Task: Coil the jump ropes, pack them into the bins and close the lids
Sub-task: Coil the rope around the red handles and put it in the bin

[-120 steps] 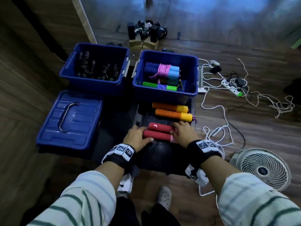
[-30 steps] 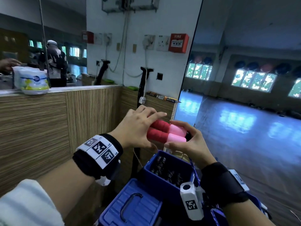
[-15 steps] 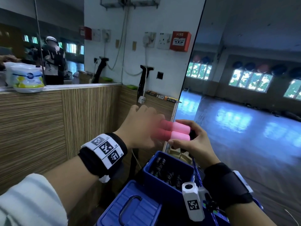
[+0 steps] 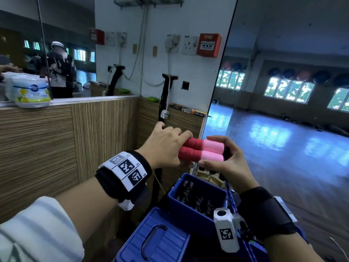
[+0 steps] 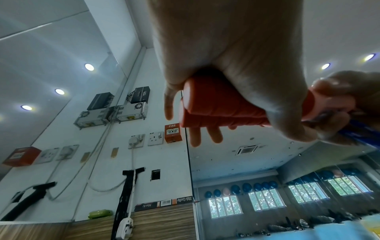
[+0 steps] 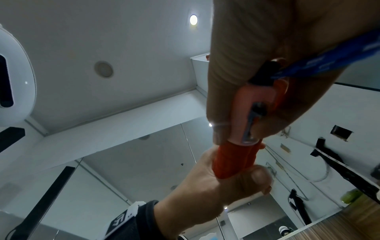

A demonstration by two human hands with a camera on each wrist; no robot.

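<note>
A jump rope's two handles (image 4: 200, 151), red with pink ends, lie side by side, held in the air in front of me. My left hand (image 4: 166, 146) grips the red ends, fingers over the top and thumb beneath (image 5: 287, 116). My right hand (image 4: 222, 161) holds the pink ends (image 6: 244, 113). The blue rope (image 4: 229, 193) hangs from the right hand (image 6: 257, 81) past the wrist. Below stands an open blue bin (image 4: 217, 188) with dark coiled ropes inside, and its lid (image 4: 156, 241) lies in front. The second bin is hidden.
A wood-panelled counter (image 4: 56, 148) runs along the left with a white tub (image 4: 28, 91) on its ledge. A black upright post (image 4: 165, 97) stands against the wall behind my hands. Mirror panels fill the right side, and a person (image 4: 60, 69) shows in the left mirror.
Both hands lifted the red and pink handles off the low black surface by the bins to chest height, and my view rose with them. Over the last second the hands moved little.
</note>
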